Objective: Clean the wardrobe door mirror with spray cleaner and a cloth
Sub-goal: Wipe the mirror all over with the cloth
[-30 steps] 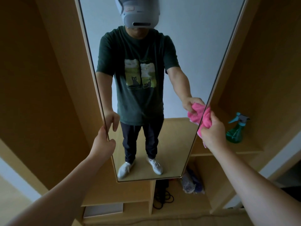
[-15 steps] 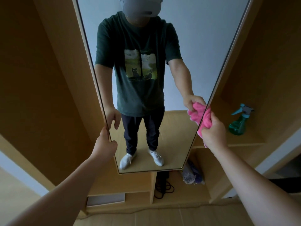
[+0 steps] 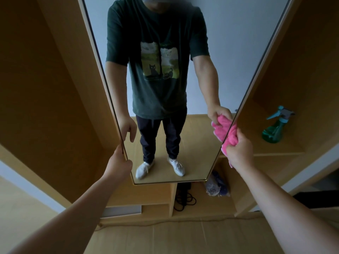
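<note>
The tall wardrobe door mirror (image 3: 229, 52) fills the middle of the view and reflects a person standing in front of it. My left hand (image 3: 119, 165) grips the mirror's left edge near its lower corner. My right hand (image 3: 240, 153) holds a bunched pink cloth (image 3: 232, 136) against the mirror's right edge, low down. A green spray bottle (image 3: 275, 129) with a teal trigger stands upright on the wooden shelf to the right, apart from both hands.
Wooden wardrobe panels (image 3: 45, 98) flank the mirror on both sides. Below the mirror, open compartments hold a black coiled cable (image 3: 183, 198) and a bundled bag (image 3: 216, 186). Cardboard sheet (image 3: 174, 237) covers the floor in front.
The view has tilted downward, so the mirror's bottom edge sits higher in frame. My right hand with the cloth has slid slightly down the right edge. The left hand keeps its grip.
</note>
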`<act>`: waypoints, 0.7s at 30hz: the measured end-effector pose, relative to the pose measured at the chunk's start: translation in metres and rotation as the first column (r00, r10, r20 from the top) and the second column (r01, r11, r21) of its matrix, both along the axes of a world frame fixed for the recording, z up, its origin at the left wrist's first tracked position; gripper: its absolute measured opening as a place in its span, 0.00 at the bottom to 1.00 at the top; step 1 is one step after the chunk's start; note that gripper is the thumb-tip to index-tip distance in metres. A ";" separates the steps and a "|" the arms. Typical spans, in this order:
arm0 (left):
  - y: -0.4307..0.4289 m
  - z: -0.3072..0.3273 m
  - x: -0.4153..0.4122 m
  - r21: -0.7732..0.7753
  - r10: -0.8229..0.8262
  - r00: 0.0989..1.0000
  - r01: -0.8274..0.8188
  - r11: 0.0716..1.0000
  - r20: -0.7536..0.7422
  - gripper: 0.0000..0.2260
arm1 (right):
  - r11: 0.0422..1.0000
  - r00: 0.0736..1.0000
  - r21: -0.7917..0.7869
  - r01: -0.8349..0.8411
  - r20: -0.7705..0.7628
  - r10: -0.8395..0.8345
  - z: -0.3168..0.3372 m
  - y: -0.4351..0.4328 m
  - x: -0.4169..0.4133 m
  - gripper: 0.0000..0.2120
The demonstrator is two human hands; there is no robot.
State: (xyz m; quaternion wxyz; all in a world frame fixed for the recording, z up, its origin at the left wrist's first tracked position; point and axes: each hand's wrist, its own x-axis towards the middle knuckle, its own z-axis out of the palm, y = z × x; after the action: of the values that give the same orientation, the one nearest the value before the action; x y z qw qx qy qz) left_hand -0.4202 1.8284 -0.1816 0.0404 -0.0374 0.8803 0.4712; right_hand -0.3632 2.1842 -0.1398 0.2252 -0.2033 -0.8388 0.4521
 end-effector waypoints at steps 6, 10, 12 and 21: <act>0.001 -0.013 0.004 0.011 0.003 0.999 -0.004 1.000 0.044 0.29 | 1.000 1.000 0.005 -0.015 0.020 0.015 -0.013 -0.001 0.001 0.30; -0.002 -0.023 0.008 0.030 -0.036 0.997 0.034 0.999 0.067 0.30 | 1.000 0.999 0.027 -0.003 0.053 0.002 -0.023 -0.003 0.003 0.29; -0.003 -0.027 0.010 0.019 -0.034 0.996 0.032 0.999 0.078 0.30 | 1.000 0.997 0.030 0.004 0.072 -0.006 -0.029 -0.003 0.004 0.27; -0.003 -0.046 0.019 0.039 -0.029 0.998 0.027 0.999 0.060 0.34 | 1.000 0.995 0.020 0.024 0.096 -0.025 -0.063 0.000 0.005 0.20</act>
State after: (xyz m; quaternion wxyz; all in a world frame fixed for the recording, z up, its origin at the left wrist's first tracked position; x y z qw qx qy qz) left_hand -0.4015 1.8258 -0.2278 0.0742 -0.0383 0.8701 0.4858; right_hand -0.3582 2.1838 -0.2027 0.1918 -0.2331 -0.8504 0.4309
